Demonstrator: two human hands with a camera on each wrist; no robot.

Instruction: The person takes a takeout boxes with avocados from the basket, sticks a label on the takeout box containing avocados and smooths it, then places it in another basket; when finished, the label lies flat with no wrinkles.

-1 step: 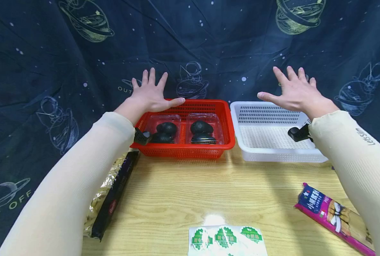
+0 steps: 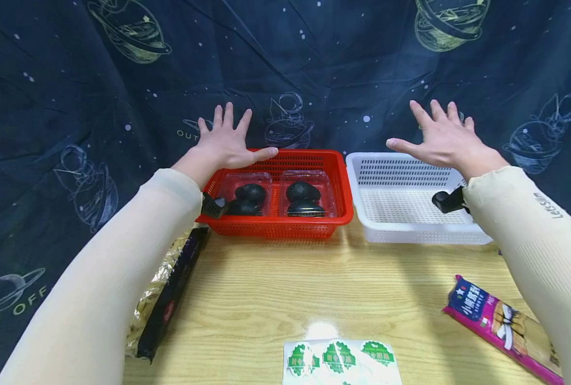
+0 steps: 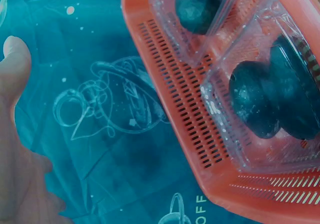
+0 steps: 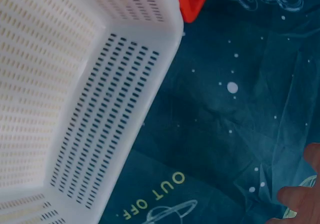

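Observation:
My left hand (image 2: 228, 141) is held above the back left of a red plastic basket (image 2: 276, 229), fingers spread and straight, holding nothing. Two clear plastic boxes (image 2: 331, 206) lie inside that basket, each with dark, oval, avocado-like fruits (image 3: 252, 98). Over the back right of a white plastic basket (image 2: 427, 235) hovers my right hand (image 2: 441, 136), its fingers spread too and nothing in it. In the left wrist view, part of the left hand shows beside the red basket. Only a few fingertips (image 4: 297, 196) of the right hand appear in its wrist view.
A sheet of green round stickers (image 2: 340, 361) lies at the table's front edge. On the right is a pink and blue packet (image 2: 502, 326), partly behind the right sleeve. A black and gold bag (image 2: 175, 294) lies left. Dark printed cloth (image 2: 343, 64) hangs behind.

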